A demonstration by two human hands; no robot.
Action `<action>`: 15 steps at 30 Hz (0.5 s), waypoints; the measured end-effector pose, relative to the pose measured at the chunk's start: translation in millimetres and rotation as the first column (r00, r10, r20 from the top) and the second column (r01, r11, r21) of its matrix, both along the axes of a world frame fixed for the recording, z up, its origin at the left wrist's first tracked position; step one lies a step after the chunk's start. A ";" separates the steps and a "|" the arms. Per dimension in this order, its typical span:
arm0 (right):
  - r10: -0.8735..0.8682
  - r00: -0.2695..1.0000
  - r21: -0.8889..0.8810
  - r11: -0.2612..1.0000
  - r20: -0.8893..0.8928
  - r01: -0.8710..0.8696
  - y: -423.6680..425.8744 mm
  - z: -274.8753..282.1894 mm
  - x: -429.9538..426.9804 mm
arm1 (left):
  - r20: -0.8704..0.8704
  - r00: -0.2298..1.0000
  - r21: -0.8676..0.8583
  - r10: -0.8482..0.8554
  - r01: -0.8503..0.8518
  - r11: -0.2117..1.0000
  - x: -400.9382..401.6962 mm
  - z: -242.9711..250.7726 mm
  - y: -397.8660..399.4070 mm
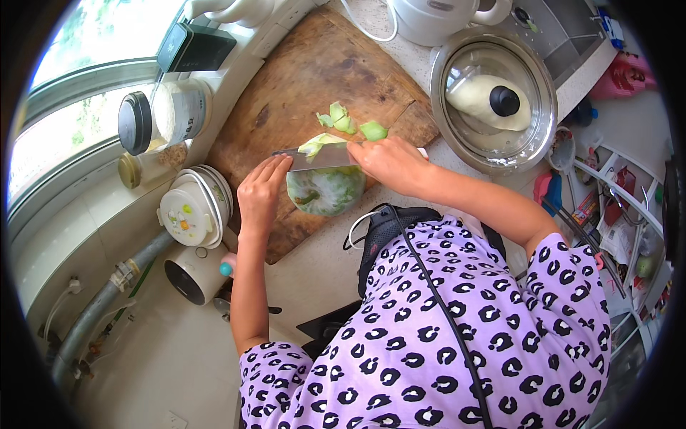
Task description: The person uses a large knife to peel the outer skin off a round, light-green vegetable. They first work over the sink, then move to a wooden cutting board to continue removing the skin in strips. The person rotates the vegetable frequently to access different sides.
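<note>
My right hand grips the handle end of a broad-bladed kitchen knife. Its blade lies crosswise over a round green gourd with a whitish bloom and a short stem, and hides part of the flesh. At the blade's far end, the fingers of my left hand close over the metal; the thumb is hidden. A pale green peeling lies against the blade's back edge. Beyond it, more cut peelings rest on the worn wooden cutting board, with another green piece by my right hand.
On the right a glass lid with a black knob covers pale dough in a round metal vessel. A white kettle stands behind. Jars line the windowsill; stacked lidded containers and a mug sit left.
</note>
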State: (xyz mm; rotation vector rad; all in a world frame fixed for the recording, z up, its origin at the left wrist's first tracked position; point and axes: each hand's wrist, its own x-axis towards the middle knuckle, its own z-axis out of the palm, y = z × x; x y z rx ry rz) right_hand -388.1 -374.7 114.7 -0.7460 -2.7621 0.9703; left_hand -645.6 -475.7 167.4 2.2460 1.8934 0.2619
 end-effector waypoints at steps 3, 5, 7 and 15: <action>0.031 0.998 -0.011 0.999 0.056 -0.030 4.1 -2.1 -2.4 | 0.018 1.000 0.000 0.009 -0.009 1.000 -2.3 -2.2 2.3; 0.045 0.996 -0.010 0.999 0.078 -0.045 5.7 -2.5 -3.6 | 0.027 1.000 -0.008 0.006 -0.006 1.000 -3.7 -3.2 4.6; 0.052 0.993 0.003 0.999 0.103 -0.053 6.7 -0.8 -5.0 | 0.028 1.000 -0.009 0.004 -0.004 1.000 -5.5 -8.4 3.1; 0.045 0.992 -0.099 0.995 0.120 -0.033 20.4 -17.4 -11.0 | 0.063 0.997 -0.041 -0.042 0.045 0.998 -15.2 -30.0 19.0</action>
